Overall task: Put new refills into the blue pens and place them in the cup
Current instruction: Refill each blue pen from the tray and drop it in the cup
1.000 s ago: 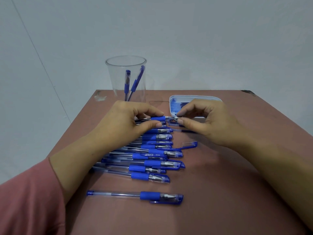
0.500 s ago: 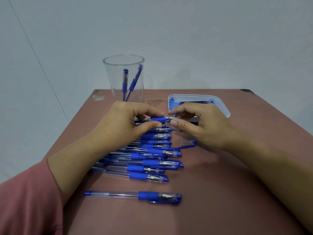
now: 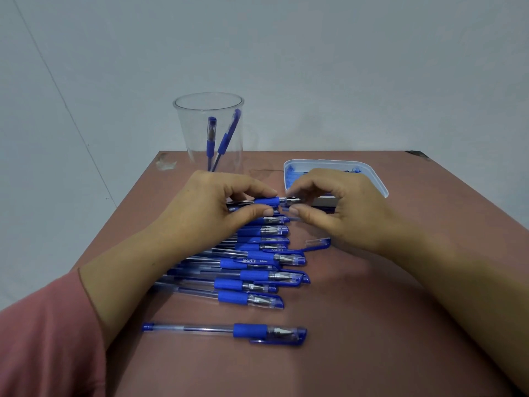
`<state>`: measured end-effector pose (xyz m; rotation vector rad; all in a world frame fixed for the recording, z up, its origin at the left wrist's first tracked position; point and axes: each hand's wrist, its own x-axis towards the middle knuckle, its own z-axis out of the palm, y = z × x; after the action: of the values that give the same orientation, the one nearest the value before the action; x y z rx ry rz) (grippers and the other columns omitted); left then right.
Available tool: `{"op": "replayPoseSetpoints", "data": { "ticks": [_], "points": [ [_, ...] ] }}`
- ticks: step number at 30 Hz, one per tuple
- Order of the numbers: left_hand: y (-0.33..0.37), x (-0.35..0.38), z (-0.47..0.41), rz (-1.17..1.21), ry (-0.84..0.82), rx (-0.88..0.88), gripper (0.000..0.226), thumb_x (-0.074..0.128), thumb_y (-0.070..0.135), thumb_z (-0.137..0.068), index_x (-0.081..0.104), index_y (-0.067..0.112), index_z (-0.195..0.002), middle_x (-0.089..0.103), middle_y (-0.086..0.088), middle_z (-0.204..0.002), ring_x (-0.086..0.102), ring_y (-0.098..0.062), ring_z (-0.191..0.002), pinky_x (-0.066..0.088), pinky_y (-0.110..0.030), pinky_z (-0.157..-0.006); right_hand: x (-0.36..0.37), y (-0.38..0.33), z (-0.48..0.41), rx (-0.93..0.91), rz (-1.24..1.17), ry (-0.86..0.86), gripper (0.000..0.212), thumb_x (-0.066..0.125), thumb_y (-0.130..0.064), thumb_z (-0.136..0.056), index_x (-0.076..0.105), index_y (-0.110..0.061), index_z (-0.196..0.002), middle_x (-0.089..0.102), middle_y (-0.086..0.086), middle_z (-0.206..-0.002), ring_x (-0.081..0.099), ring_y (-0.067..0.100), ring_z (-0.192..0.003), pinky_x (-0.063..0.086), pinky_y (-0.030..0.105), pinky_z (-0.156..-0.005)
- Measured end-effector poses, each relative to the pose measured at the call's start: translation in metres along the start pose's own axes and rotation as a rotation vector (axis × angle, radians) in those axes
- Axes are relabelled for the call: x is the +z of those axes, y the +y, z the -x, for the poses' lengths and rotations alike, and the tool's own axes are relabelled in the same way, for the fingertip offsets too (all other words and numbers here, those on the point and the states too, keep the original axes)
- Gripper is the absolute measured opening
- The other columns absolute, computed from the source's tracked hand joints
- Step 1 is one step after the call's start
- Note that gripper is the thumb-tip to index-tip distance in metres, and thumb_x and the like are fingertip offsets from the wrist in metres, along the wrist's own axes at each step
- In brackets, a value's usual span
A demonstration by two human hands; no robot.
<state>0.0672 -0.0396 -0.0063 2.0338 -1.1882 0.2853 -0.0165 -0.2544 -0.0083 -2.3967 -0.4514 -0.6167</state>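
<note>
My left hand [image 3: 213, 212] pinches an uncapped blue pen [image 3: 267, 201] by its rubber grip, holding it level above the row. My right hand [image 3: 333, 209] has its thumb and fingers curled around the pen's metal tip [image 3: 292, 200]. Below lies a row of several capped blue pens [image 3: 252, 262], and one pen [image 3: 229, 330] lies apart nearest me. A loose blue cap [image 3: 317, 243] lies under my right hand. The clear cup [image 3: 210, 133] at the back holds two pens.
A white tray [image 3: 378, 184] with blue refills sits at the back right, partly hidden by my right hand. The brown table [image 3: 386, 325] ends at a pale wall behind, and its left edge runs close to the pen row.
My right hand has shifted a little left along the pen tip, uncovering more of the tray. My left hand keeps the same grip on the pen.
</note>
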Motion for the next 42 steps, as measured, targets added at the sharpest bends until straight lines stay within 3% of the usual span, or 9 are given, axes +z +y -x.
{"op": "replayPoseSetpoints", "data": {
  "ticks": [2, 6, 11, 16, 21, 23, 26, 31, 42],
  "points": [
    [-0.0001, 0.0003, 0.0003, 0.005, -0.004, -0.001, 0.022, 0.075, 0.034, -0.078, 0.07, 0.045, -0.096, 0.068, 0.029, -0.085, 0.065, -0.001, -0.077, 0.05, -0.016, -0.068, 0.0014, 0.0006, -0.0004, 0.008, 0.013, 0.002, 0.01, 0.068, -0.028, -0.088, 0.068, -0.027, -0.098, 0.067, -0.014, -0.089, 0.063, 0.006, -0.086, 0.051, 0.024, -0.074],
    [0.0, 0.0007, 0.0, -0.003, -0.018, -0.002, 0.021, 0.075, 0.034, -0.079, 0.073, 0.039, -0.099, 0.07, 0.025, -0.084, 0.065, -0.001, -0.078, 0.049, -0.013, -0.07, 0.0008, 0.0018, -0.001, 0.035, 0.038, -0.039, 0.021, 0.057, -0.046, -0.09, 0.068, -0.029, -0.096, 0.067, -0.014, -0.086, 0.063, 0.006, -0.084, 0.05, 0.025, -0.071],
    [0.0007, 0.0004, 0.0001, 0.003, -0.007, -0.005, 0.023, 0.076, 0.032, -0.078, 0.072, 0.041, -0.098, 0.069, 0.028, -0.081, 0.064, 0.001, -0.075, 0.043, -0.007, -0.066, 0.0015, 0.0033, -0.0003, 0.007, 0.028, -0.023, 0.017, 0.071, -0.028, -0.085, 0.063, -0.033, -0.099, 0.066, -0.013, -0.089, 0.063, 0.009, -0.086, 0.052, 0.025, -0.075],
    [0.0005, 0.001, -0.0002, -0.003, -0.027, -0.003, 0.023, 0.076, 0.032, -0.079, 0.072, 0.041, -0.1, 0.07, 0.025, -0.083, 0.065, -0.001, -0.075, 0.046, -0.01, -0.067, 0.0017, 0.0044, -0.0005, 0.012, 0.046, -0.031, 0.022, 0.06, -0.046, -0.089, 0.07, -0.029, -0.099, 0.067, -0.015, -0.084, 0.063, 0.003, -0.082, 0.048, 0.017, -0.069],
    [0.0004, 0.0005, 0.0001, 0.011, -0.004, 0.0, 0.023, 0.076, 0.029, -0.079, 0.072, 0.039, -0.1, 0.069, 0.026, -0.083, 0.065, -0.001, -0.075, 0.046, -0.01, -0.068, 0.0015, 0.0044, -0.0006, -0.025, 0.027, -0.003, 0.023, 0.073, -0.027, -0.084, 0.064, -0.031, -0.105, 0.065, -0.013, -0.089, 0.063, 0.008, -0.086, 0.051, 0.022, -0.076],
    [0.0003, 0.0006, 0.0002, 0.008, -0.005, 0.001, 0.023, 0.076, 0.029, -0.079, 0.073, 0.038, -0.1, 0.069, 0.026, -0.082, 0.065, -0.001, -0.074, 0.045, -0.009, -0.067, 0.0028, 0.0048, -0.0014, -0.015, 0.032, -0.001, 0.011, 0.068, -0.031, -0.087, 0.067, -0.027, -0.097, 0.065, -0.013, -0.087, 0.062, 0.008, -0.084, 0.05, 0.023, -0.073],
    [0.0007, 0.0008, 0.0003, -0.01, -0.012, 0.015, 0.023, 0.075, 0.031, -0.079, 0.073, 0.036, -0.102, 0.069, 0.025, -0.082, 0.064, 0.0, -0.075, 0.044, -0.008, -0.066, 0.0018, 0.0046, -0.0008, 0.003, 0.047, -0.015, 0.023, 0.057, -0.045, -0.09, 0.069, -0.026, -0.094, 0.066, -0.015, -0.084, 0.062, 0.005, -0.082, 0.046, 0.016, -0.069],
    [0.0016, 0.0008, 0.0002, 0.007, -0.003, 0.01, 0.023, 0.077, 0.029, -0.079, 0.075, 0.034, -0.101, 0.067, 0.029, -0.08, 0.063, 0.001, -0.073, 0.041, -0.005, -0.064, 0.0012, 0.0041, -0.001, -0.04, 0.036, 0.009, 0.016, 0.071, -0.028, -0.085, 0.064, -0.03, -0.1, 0.064, -0.017, -0.091, 0.063, 0.005, -0.087, 0.051, 0.022, -0.077],
    [0.0007, 0.0005, -0.0004, -0.101, 0.016, 0.112, 0.025, 0.073, 0.031, -0.082, 0.072, 0.034, -0.107, 0.064, 0.031, -0.088, 0.064, 0.009, -0.083, 0.053, -0.015, -0.072, 0.0042, 0.0015, -0.0021, -0.018, 0.068, 0.006, 0.018, 0.061, -0.038, -0.089, 0.068, -0.022, -0.09, 0.065, -0.012, -0.082, 0.061, 0.006, -0.079, 0.047, 0.019, -0.068]
  ]
}}
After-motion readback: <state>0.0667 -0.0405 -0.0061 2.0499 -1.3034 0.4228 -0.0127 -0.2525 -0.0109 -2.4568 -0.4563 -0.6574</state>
